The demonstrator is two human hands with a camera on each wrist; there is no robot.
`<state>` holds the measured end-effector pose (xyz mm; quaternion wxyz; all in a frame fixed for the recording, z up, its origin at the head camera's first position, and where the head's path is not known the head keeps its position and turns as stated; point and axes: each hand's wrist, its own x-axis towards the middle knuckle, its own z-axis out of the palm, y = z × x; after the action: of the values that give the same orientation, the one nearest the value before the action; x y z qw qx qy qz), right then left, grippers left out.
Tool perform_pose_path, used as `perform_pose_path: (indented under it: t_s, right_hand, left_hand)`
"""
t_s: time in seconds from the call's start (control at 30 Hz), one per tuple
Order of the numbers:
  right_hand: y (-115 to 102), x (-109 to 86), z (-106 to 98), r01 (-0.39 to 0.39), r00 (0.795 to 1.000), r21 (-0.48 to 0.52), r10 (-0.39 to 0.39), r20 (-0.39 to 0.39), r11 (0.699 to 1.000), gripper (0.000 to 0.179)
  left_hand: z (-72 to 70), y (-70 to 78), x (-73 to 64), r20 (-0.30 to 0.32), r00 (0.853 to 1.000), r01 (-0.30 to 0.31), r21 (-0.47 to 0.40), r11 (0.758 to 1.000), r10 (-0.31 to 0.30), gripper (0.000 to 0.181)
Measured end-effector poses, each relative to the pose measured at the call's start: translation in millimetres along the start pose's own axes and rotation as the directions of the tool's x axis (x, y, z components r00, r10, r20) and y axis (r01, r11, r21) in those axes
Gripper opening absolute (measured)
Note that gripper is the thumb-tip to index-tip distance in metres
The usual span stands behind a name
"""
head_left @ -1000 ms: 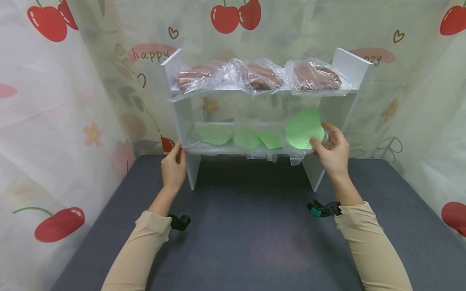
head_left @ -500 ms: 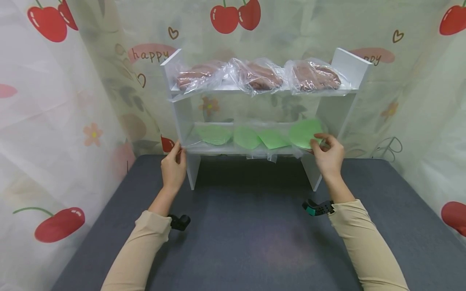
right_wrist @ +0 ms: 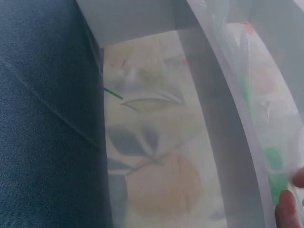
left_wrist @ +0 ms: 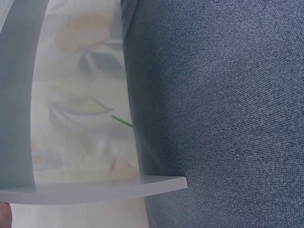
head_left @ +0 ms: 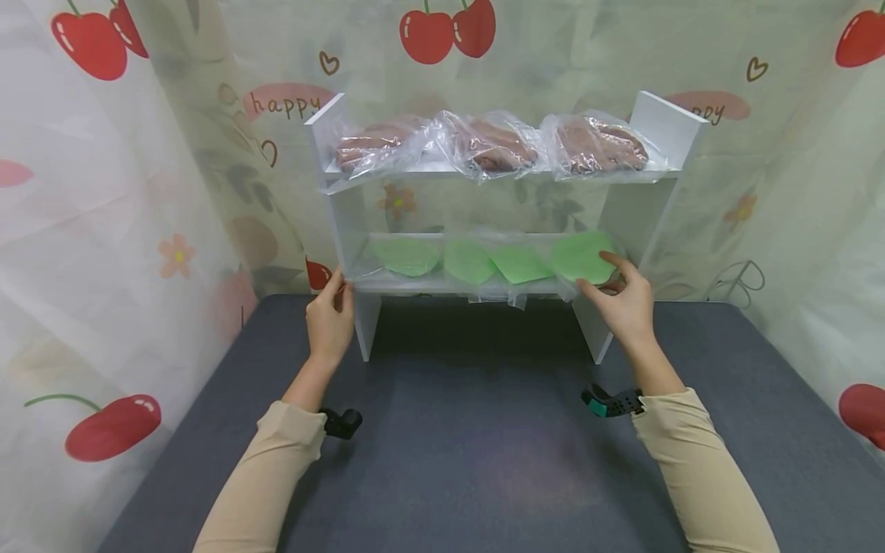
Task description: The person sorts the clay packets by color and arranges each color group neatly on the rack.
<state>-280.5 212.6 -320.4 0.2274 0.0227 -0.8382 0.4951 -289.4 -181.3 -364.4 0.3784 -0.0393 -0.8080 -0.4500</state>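
A small white two-tier shelf [head_left: 442, 286] stands on the table. My left hand [head_left: 329, 321] grips its left side at the lower board; in the left wrist view only a fingertip [left_wrist: 4, 216] shows at the edge. At the right end of the lower tier, my right hand [head_left: 625, 298] holds the edge of a flat green piece in a clear bag [head_left: 579, 256], index finger on the green and thumb at the board's front. More bagged green pieces [head_left: 408, 256] lie to its left. In the right wrist view, two fingertips [right_wrist: 287, 209] are close to the green.
Several brown items in clear bags [head_left: 498, 146] lie along the upper tier. Dark grey table cloth [head_left: 477, 430] spreads in front of the shelf. A printed curtain [head_left: 525, 46] hangs close behind, and a thin cable [head_left: 740, 276] shows at the back right.
My right hand has lowered the rightmost bagged green piece from a raised tilt to lying on the lower tier. Its thumb has then shifted slightly left. My left hand has stayed put.
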Motion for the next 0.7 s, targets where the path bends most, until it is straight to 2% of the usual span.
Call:
perform_pose_path:
  t_s: [0.17,0.33,0.53,0.7]
  right_hand:
    - [2.5,-0.9,4.1,0.031,0.995,-0.047,-0.036,-0.092,0.998,0.049]
    - [6.1,-1.9,8.1,0.016,0.987,-0.078,-0.029,-0.159,0.997,0.04]
    - [9.1,-2.1,10.3,0.029,0.979,-0.103,-0.049,-0.196,0.994,0.035]
    - [10.6,-1.8,9.9,0.037,0.979,-0.1,-0.056,-0.198,0.994,0.034]
  left_hand:
    - [-0.2,0.3,-0.4,0.002,1.0,0.004,-0.002,1.0,-0.004,0.037]
    - [0.1,0.0,-0.6,0.005,1.0,0.003,0.0,1.0,-0.003,0.037]
    - [0.5,-0.9,-0.5,0.004,1.0,-0.002,-0.008,1.0,0.002,0.037]
    - [0.3,-0.9,-0.2,0.0,1.0,-0.008,-0.009,1.0,0.008,0.037]
